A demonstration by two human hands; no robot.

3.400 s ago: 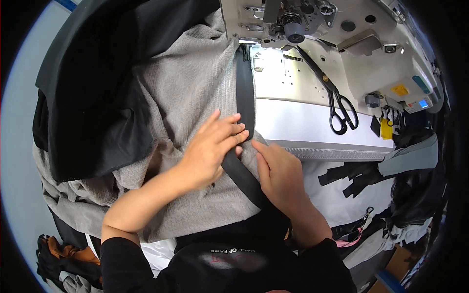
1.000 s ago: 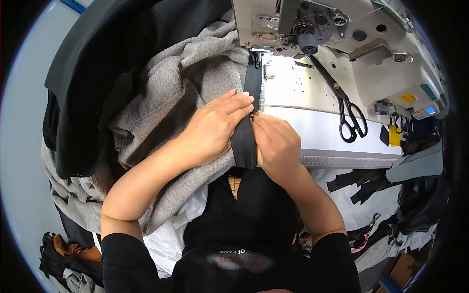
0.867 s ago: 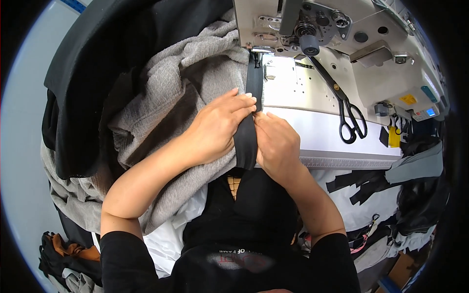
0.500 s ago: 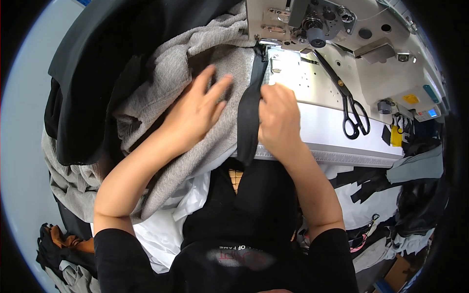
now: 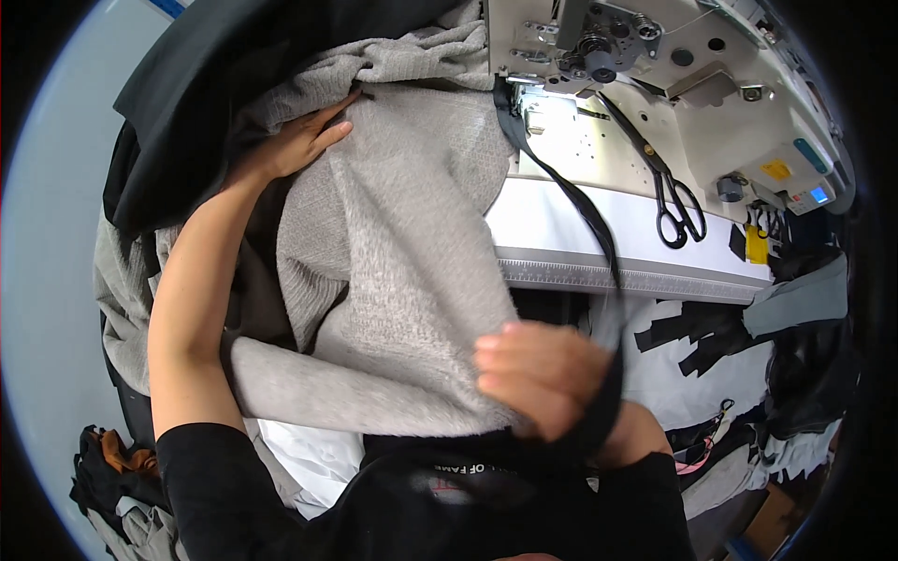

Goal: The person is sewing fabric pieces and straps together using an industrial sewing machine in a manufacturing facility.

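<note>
A large piece of grey fleecy fabric (image 5: 402, 252) spreads from the sewing machine's needle area (image 5: 538, 93) down over my lap. My left hand (image 5: 304, 148) lies on its far left part with fingers stretched out, the fingertips partly tucked by a fold. Near my lap my right hand (image 5: 543, 374), blurred by motion, is closed on the fabric's right edge. A long black strip (image 5: 594, 220) runs from the machine's foot in a curve to the right and down, passing over my right wrist. Its lower end is hidden or blurred.
Black-handled scissors (image 5: 664, 182) rest on the machine bed, right of the needle. A metal ruler (image 5: 645, 280) lines the table's front edge. Black fabric (image 5: 178, 122) is heaped at the left. Cloth scraps (image 5: 692, 341) lie at the right.
My right hand has moved from beside the machine down towards my lap, pulling the grey fabric out. My left hand has shifted up and left. The black strip now swings out to the right.
</note>
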